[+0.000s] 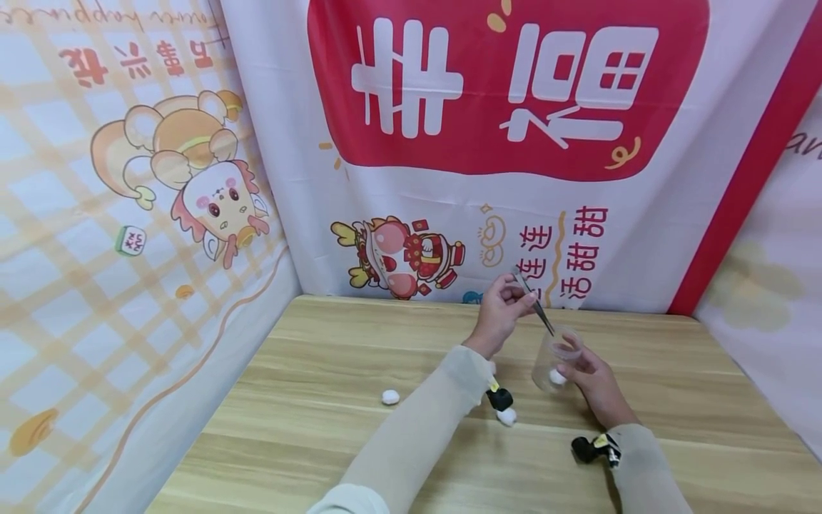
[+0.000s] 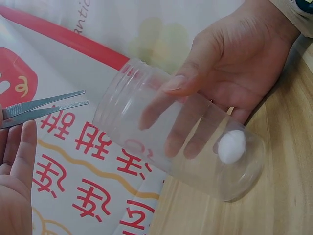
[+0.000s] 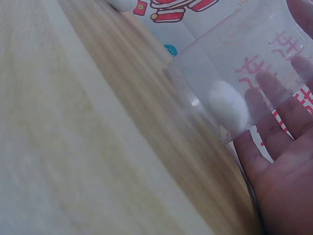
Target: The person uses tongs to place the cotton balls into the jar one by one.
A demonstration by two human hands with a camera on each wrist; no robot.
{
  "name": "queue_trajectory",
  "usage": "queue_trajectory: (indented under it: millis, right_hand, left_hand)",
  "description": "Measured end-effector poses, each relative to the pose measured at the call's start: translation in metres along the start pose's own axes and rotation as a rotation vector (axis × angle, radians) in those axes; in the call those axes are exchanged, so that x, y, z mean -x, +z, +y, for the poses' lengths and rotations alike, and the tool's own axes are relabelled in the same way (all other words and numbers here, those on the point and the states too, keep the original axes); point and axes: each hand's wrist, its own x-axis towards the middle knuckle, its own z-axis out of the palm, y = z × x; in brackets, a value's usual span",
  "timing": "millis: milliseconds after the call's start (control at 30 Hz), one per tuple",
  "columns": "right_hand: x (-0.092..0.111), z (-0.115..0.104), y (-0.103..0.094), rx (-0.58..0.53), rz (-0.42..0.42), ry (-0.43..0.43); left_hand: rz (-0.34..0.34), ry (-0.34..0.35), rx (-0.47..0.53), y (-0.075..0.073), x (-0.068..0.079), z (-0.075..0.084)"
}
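Note:
Metal tweezers (image 1: 541, 312) (image 2: 44, 106) are pinched in my left hand (image 1: 497, 314), their tips apart and empty, by the mouth of a clear plastic jar (image 1: 544, 360) (image 2: 186, 166). My right hand (image 1: 600, 389) (image 3: 288, 181) grips the jar, which tilts above the tabletop with its mouth toward the tweezers in the left wrist view. One white cotton ball (image 2: 232, 147) (image 3: 228, 105) lies inside near the jar's bottom. On the table, a cotton ball (image 1: 390, 397) sits left of my left forearm, and another (image 1: 507, 416) shows beside the left wrist camera.
The wooden table (image 1: 334, 357) meets a white and red printed cloth (image 1: 411, 153) at its back edge. A checked printed cloth (image 1: 148, 285) hangs along the left side. Another pale cloth (image 1: 764, 335) borders the right. Black wrist cameras (image 1: 501, 398) sit at both cuffs.

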Motion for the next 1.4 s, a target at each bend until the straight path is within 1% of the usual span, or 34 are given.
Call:
queue_trajectory:
  millis: [233,400,633,800,1033,1267,1400]
  right_hand:
    - [0.0,0.0,0.0,-0.017,-0.004,-0.012]
    - [-0.002,0.001,-0.002,0.012,0.001,-0.004]
    - [-0.003,0.001,-0.003,0.037,-0.001,0.024]
    - [-0.002,0.0,-0.002,0.03,0.0,0.024]
    - [-0.001,-0.003,0.0,0.025,-0.008,0.02]
    - [-0.001,-0.001,-0.002,0.042,-0.009,0.033]
    - [0.0,0.0,-0.002,0.058,-0.007,0.046]
  left_hand:
    - [0.027,-0.019,0.0,-0.005,0.002,0.009]
    - [0.032,0.002,-0.011,-0.01,0.003,0.013]
    - [0.032,0.01,-0.038,-0.017,0.006,0.017]
    - [0.022,0.028,-0.044,-0.023,0.009,0.019]
    - [0.013,0.038,-0.067,-0.034,0.014,0.019]
    - [0.003,0.016,-0.119,-0.046,0.019,0.014]
    - [0.011,0.015,-0.124,-0.051,0.022,0.01]
